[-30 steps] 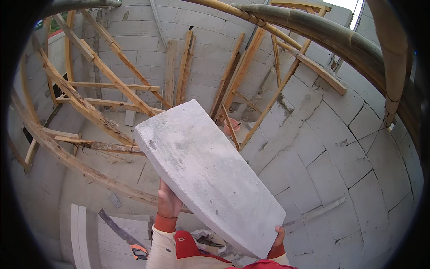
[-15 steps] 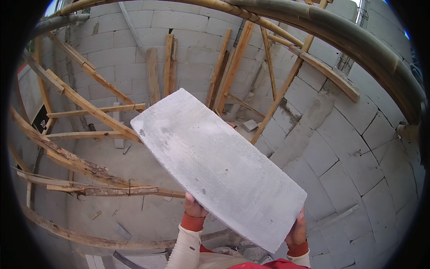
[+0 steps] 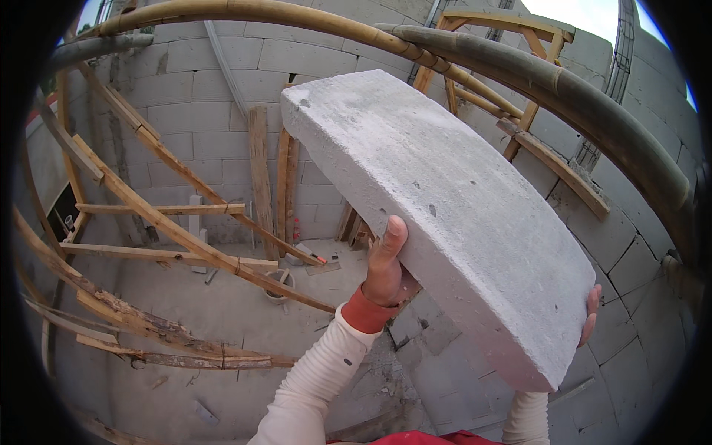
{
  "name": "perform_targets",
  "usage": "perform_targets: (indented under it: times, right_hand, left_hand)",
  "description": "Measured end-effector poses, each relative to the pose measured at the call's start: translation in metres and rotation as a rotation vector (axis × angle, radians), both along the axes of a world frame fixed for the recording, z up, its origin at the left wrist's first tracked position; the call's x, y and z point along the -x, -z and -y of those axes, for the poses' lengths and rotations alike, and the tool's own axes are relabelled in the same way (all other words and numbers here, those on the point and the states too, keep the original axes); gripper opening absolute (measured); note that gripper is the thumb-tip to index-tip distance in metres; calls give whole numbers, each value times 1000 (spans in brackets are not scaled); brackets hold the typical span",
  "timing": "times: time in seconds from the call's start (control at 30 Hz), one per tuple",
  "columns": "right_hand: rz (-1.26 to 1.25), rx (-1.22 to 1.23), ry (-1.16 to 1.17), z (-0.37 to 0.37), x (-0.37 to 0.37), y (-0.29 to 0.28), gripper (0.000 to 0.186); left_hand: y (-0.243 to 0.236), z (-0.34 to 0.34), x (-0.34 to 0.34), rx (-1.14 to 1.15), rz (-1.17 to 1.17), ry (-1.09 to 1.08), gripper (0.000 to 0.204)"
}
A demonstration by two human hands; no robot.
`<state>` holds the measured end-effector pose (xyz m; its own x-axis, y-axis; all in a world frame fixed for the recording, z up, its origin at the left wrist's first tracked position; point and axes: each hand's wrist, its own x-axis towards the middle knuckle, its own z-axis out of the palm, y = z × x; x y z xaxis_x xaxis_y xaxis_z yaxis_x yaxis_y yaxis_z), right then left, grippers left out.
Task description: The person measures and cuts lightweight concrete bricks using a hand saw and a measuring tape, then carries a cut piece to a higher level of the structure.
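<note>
A pale grey lightweight concrete block (image 3: 445, 200) is held up in front of me, tilted, its long side running from upper left to lower right. My left hand (image 3: 387, 265) grips its near long side from below, the thumb pressed on the side face and the other fingers hidden underneath. At the block's right end is my right hand (image 3: 590, 315); only some fingertips show around the edge, the rest being behind the block.
Bamboo poles (image 3: 297, 18) arch across the top. Timber scaffolding (image 3: 178, 230) crosses the left side above a concrete floor (image 3: 178, 341). Walls of grey blocks (image 3: 215, 81) stand ahead and to the right. A bucket (image 3: 280, 288) sits on the floor below.
Both hands have raised the block up and to the right. It has tilted, so its near side face now shows. More of the left forearm is in view.
</note>
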<state>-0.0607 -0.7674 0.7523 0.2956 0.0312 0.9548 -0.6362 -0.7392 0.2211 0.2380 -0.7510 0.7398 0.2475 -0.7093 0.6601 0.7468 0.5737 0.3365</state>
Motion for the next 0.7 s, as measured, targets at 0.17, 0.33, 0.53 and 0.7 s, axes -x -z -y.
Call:
perform_targets:
  times: [0.17, 0.33, 0.53, 0.7]
  right_hand:
    - [477, -273, -796, -8, -43, -95, 82]
    - [1, 480, 141, 21, -3, -212, 86]
    - [-67, 791, 313, 16, -48, -307, 89]
    - [-173, 738, 238, 36, -69, -365, 86]
  left_hand:
    - [-123, 30, -21, 171, 102, -40, 97]
    - [-244, 79, -26, 447, 150, 134, 83]
    - [-326, 115, -18, 427, 37, 332, 81]
    - [-355, 146, -20, 376, 28, 485, 82]
